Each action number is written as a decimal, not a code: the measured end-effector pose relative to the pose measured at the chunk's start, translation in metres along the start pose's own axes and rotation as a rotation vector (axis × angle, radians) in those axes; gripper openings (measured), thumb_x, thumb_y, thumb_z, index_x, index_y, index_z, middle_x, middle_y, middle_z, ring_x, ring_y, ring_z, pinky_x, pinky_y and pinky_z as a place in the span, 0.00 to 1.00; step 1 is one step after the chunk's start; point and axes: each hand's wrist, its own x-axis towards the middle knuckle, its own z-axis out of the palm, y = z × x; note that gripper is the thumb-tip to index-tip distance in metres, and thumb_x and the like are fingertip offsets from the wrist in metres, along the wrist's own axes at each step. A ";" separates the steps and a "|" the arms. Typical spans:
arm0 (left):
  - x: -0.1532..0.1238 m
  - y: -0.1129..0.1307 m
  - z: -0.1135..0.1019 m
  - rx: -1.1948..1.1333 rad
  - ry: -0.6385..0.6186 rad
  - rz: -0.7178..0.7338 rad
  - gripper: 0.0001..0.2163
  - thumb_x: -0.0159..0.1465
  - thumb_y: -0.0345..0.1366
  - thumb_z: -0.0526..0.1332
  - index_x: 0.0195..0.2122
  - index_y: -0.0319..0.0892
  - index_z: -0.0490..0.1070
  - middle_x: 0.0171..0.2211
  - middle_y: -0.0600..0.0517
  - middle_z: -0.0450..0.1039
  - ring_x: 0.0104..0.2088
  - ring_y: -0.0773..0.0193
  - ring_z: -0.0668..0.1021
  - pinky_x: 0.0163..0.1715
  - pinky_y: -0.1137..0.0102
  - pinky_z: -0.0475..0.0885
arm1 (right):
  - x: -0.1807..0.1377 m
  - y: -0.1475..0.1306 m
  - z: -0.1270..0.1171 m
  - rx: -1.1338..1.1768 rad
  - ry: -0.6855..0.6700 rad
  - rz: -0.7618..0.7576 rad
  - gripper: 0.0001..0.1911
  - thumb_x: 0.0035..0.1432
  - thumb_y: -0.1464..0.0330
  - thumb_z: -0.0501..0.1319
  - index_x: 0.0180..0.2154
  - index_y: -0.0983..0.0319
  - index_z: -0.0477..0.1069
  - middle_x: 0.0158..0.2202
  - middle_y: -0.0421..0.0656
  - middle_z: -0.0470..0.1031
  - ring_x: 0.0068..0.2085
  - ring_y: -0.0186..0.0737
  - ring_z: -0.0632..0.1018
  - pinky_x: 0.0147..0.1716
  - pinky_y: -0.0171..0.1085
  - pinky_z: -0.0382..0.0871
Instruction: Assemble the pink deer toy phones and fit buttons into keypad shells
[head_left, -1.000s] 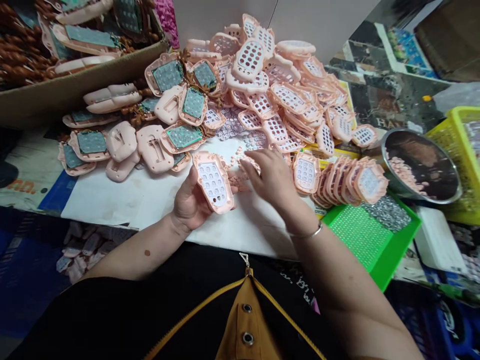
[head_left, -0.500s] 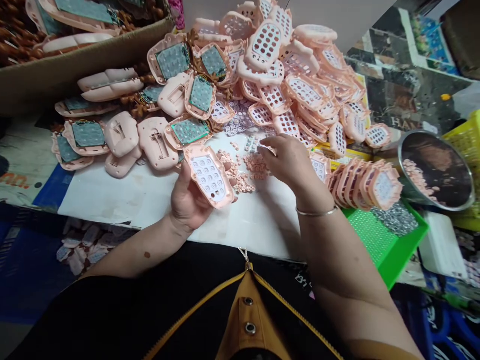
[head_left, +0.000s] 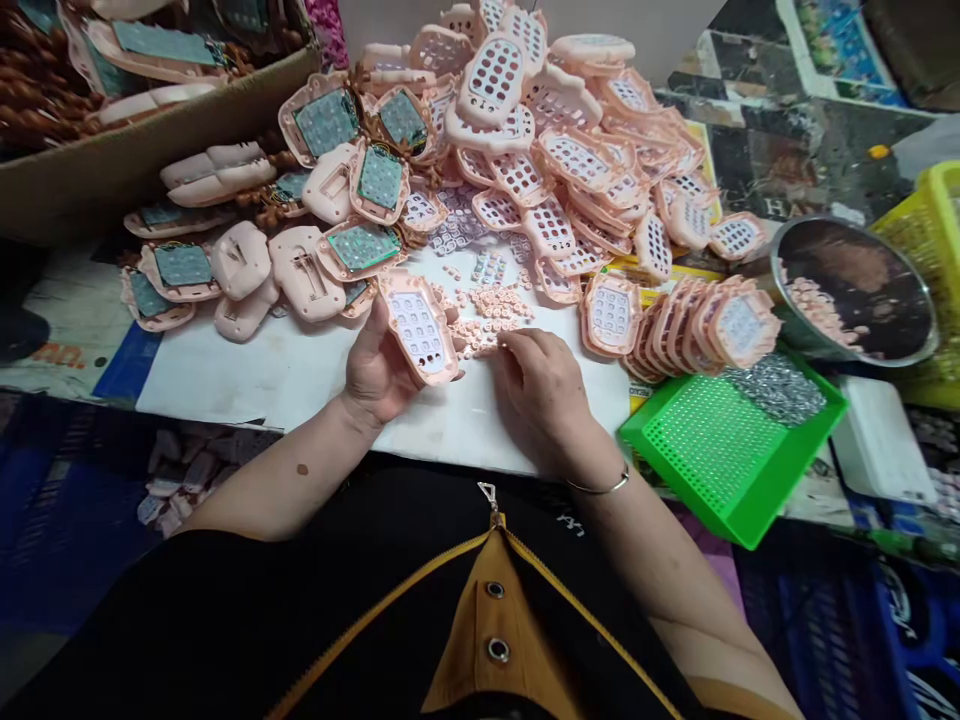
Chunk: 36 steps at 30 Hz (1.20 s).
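Note:
My left hand [head_left: 379,375] grips a pink plastic keypad shell [head_left: 418,327], tilted up with its white button grid facing me. My right hand [head_left: 546,388] rests on the white sheet [head_left: 247,375] just right of it, fingers curled at the near edge of a scatter of small pink buttons [head_left: 491,312]. What the fingertips hold, if anything, is too small to see. A few clear button pieces [head_left: 487,268] lie beyond the scatter.
A big heap of pink keypad shells [head_left: 570,150] fills the back. Shells with green circuit boards [head_left: 330,120] lie at the left by a cardboard box [head_left: 150,150]. A row of stacked shells [head_left: 697,325], a green tray [head_left: 720,450], a metal bowl [head_left: 855,290] and a yellow basket [head_left: 922,230] stand right.
My right hand has drawn back from the far side of the button scatter to its near edge, closer to the shell. My left hand keeps holding the shell.

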 end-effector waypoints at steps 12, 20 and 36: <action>0.001 0.001 0.003 0.111 0.020 0.042 0.31 0.63 0.61 0.58 0.59 0.44 0.69 0.43 0.44 0.82 0.41 0.47 0.85 0.32 0.60 0.81 | -0.014 -0.018 -0.045 -0.086 -0.372 0.081 0.19 0.65 0.73 0.56 0.55 0.68 0.73 0.38 0.53 0.81 0.36 0.48 0.77 0.34 0.42 0.65; 0.001 0.001 0.004 0.128 0.034 0.017 0.32 0.65 0.63 0.53 0.60 0.43 0.69 0.46 0.42 0.81 0.49 0.42 0.83 0.38 0.54 0.81 | -0.021 0.014 -0.036 0.043 -0.215 -0.135 0.16 0.68 0.74 0.54 0.50 0.62 0.78 0.47 0.49 0.84 0.44 0.46 0.80 0.43 0.43 0.72; -0.002 -0.010 -0.008 0.142 -0.167 -0.088 0.32 0.59 0.58 0.67 0.60 0.45 0.71 0.57 0.43 0.77 0.61 0.39 0.75 0.54 0.49 0.77 | 0.002 -0.047 -0.023 0.217 0.298 -0.368 0.10 0.64 0.79 0.60 0.44 0.62 0.73 0.35 0.45 0.81 0.35 0.40 0.76 0.38 0.40 0.72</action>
